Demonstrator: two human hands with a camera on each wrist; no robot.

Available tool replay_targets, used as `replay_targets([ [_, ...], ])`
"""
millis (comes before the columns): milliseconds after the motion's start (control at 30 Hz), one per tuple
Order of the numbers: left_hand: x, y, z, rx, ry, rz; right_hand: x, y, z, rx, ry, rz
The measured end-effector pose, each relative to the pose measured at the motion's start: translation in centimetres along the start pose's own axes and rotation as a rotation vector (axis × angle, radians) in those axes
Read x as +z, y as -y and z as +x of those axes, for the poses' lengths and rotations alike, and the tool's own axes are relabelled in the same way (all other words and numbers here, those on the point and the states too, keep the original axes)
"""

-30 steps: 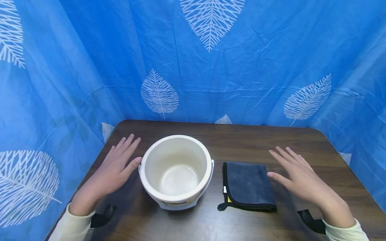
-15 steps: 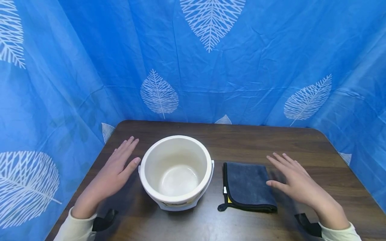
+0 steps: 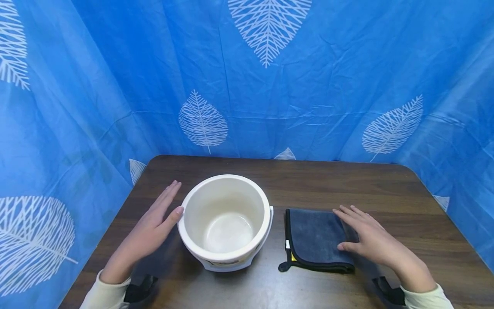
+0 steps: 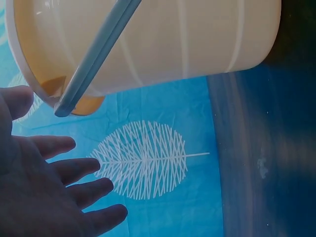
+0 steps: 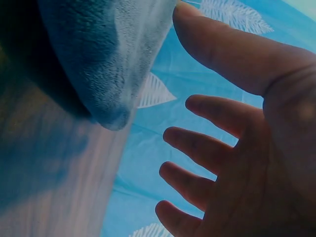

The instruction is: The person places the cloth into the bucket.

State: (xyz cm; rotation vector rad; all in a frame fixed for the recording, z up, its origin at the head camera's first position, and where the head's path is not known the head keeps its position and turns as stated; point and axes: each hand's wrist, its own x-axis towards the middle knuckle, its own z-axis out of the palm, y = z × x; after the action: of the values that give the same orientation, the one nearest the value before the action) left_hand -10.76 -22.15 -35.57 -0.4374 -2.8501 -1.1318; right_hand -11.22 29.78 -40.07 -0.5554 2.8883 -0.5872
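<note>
A white bucket (image 3: 225, 253) with a pale handle (image 4: 96, 59) stands upright on the table, and its inside shows bare. Just left of its rim is my left hand (image 3: 150, 234), fingers straight and thumb at the rim; whether the thumb touches it I cannot tell. To the right of the bucket lies a folded dark grey cloth (image 3: 318, 236) with black edging and a small loop. My right hand (image 3: 376, 240) hovers at the cloth's right edge with fingers spread and nothing held. In the right wrist view, a cloth corner (image 5: 111, 98) hangs beside the thumb.
The brown wooden table (image 3: 308, 180) has rounded far corners. Blue curtains (image 3: 308, 86) with white leaf prints rise behind it and on both sides. A dark strap (image 3: 140, 289) sits at the left wrist, another strap (image 3: 387, 292) at the right.
My right hand has moved left and nearer, toward the cloth. The left hand has shifted slightly right and nearer, its fingers drawing together. Bucket and cloth stay put.
</note>
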Motion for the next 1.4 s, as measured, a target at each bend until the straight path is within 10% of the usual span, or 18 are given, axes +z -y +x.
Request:
replay_targets([
  [767,1.6,0.4,0.0,0.004,-0.011,-0.121,1.7,-0.1,0.4,0.057,0.175,0.073],
  [1400,2.8,0.3,0.4,0.104,-0.041,-0.240,2.0,0.3,1.1,0.044,0.124,-0.092],
])
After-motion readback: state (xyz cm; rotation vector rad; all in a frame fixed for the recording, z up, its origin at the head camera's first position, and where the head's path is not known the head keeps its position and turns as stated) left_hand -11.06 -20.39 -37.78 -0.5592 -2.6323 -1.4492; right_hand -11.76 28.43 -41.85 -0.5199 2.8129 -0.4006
